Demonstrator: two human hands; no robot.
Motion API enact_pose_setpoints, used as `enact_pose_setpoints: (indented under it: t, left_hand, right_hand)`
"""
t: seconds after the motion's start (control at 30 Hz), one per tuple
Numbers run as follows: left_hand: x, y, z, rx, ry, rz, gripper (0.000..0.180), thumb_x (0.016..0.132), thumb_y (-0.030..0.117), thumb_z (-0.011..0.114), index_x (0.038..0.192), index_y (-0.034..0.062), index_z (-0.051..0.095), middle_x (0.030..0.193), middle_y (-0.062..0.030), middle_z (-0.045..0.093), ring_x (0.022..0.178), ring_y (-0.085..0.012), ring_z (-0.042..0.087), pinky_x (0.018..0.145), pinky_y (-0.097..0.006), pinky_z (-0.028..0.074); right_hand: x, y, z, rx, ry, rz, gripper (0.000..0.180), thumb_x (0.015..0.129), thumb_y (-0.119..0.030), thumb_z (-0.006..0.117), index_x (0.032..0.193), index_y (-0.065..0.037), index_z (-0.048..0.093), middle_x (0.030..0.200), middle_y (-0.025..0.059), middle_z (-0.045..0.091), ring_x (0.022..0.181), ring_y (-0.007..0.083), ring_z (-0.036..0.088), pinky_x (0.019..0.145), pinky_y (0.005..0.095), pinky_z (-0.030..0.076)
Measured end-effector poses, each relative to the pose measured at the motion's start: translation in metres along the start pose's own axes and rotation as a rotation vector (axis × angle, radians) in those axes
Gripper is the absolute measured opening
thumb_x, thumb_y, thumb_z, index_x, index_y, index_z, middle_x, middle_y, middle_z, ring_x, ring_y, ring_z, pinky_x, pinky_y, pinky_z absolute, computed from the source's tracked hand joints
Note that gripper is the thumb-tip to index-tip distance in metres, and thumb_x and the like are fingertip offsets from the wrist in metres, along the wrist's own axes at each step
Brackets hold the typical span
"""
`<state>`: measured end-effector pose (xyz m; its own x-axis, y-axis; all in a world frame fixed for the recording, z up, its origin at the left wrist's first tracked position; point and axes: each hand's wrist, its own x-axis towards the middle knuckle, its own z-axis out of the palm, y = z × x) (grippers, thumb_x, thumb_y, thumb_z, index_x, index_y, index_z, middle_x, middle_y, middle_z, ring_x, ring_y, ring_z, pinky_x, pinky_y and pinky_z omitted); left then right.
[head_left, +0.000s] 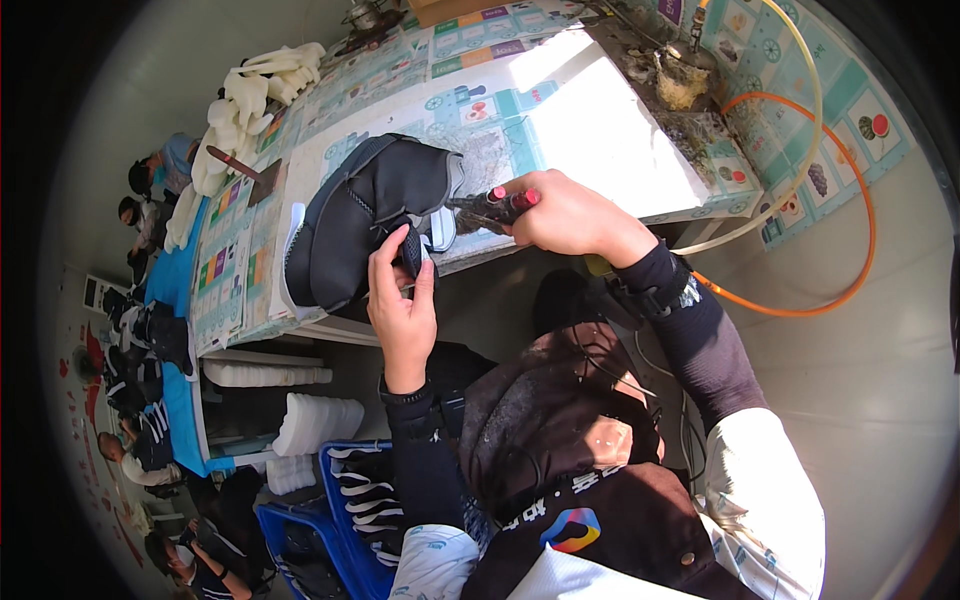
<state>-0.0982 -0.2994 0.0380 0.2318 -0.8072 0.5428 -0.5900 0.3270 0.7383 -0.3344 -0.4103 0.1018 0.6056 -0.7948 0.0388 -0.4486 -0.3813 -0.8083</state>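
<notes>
A bulky black padded fabric piece (345,235), with seams and a grey-edged opening, lies at the near edge of the table. My left hand (402,315) pinches a small dark flap of it between thumb and fingers at the near side. My right hand (575,215) is closed round a dark spray gun (482,212) with red knobs. Its nozzle end points left, close beside the opening of the fabric piece. The palm hides most of the gun's grip.
The table (330,150) has a patterned cover. On it lie a wooden-handled scraper (262,185) and piled white foam shapes (245,105). An orange hose (868,235) and a yellowish hose (815,130) loop at right. Blue crates (345,540) stand below left; several people sit beyond.
</notes>
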Motion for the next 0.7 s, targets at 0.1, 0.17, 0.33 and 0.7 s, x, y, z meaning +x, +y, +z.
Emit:
enact_pose_setpoints:
  t: [0.1,0.17,0.33,0.7]
  left_hand:
    - [-0.001,-0.001,0.001,-0.003,-0.004,-0.007,0.041,0.101,0.006,0.068,0.141,0.0044,0.059,0.12,-0.0089,0.064,0.084,-0.0165,0.066,0.074,-0.03,0.053]
    - [-0.001,-0.001,0.001,-0.008,0.001,0.001,0.041,0.101,0.006,0.068,0.141,0.0041,0.059,0.121,-0.0089,0.064,0.084,-0.0164,0.067,0.075,-0.029,0.054]
    - [-0.001,-0.002,0.0,-0.019,-0.001,0.006,0.042,0.101,0.006,0.069,0.141,0.0037,0.059,0.122,-0.009,0.064,0.086,-0.0164,0.067,0.076,-0.029,0.054]
    - [-0.002,0.0,0.002,-0.014,0.001,0.0,0.043,0.1,0.007,0.07,0.141,0.0046,0.059,0.119,-0.0079,0.064,0.085,-0.0159,0.066,0.074,-0.029,0.054]
  right_hand:
    - [0.004,0.0,0.001,-0.031,0.074,-0.013,0.034,0.074,-0.011,0.07,0.105,0.003,0.073,0.079,0.0244,0.069,0.07,0.0367,0.065,0.07,0.0414,0.053]
    - [0.008,0.005,0.005,0.015,0.097,-0.013,0.034,0.075,-0.012,0.069,0.106,0.002,0.073,0.08,0.027,0.067,0.07,0.0398,0.062,0.071,0.0423,0.052]
    - [0.004,0.001,0.007,-0.001,0.086,-0.008,0.032,0.077,-0.012,0.068,0.105,0.003,0.072,0.078,0.0268,0.065,0.068,0.0386,0.061,0.071,0.0426,0.052]
    - [-0.001,-0.002,0.012,0.002,-0.012,-0.025,0.022,0.076,-0.014,0.062,0.085,0.004,0.07,0.087,0.032,0.067,0.09,0.0521,0.065,0.08,0.0554,0.053]
